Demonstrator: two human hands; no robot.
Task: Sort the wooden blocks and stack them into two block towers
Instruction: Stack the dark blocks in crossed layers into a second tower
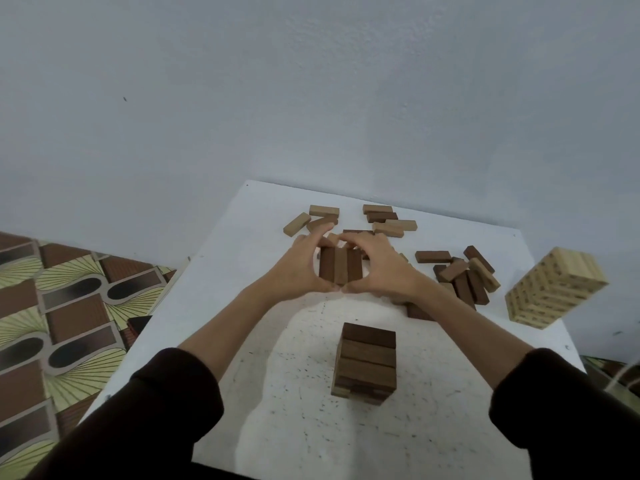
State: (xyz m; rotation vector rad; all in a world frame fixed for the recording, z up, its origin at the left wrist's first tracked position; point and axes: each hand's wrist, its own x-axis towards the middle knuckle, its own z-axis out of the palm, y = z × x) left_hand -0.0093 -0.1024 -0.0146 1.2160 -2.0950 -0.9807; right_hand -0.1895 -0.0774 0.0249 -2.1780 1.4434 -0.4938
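Three dark brown blocks lie side by side in the middle of the white table. My left hand and my right hand curl around this set from either side, thumbs meeting at its near end. A short tower of dark blocks stands nearer to me. At the right edge stands a taller tower of light blocks. Loose light and dark blocks lie scattered behind my hands, and a pile of mostly dark blocks lies to the right.
The table stands against a pale blue wall. A patterned brown and yellow floor shows at the left, below the table's edge. The light tower stands close to the table's right edge.
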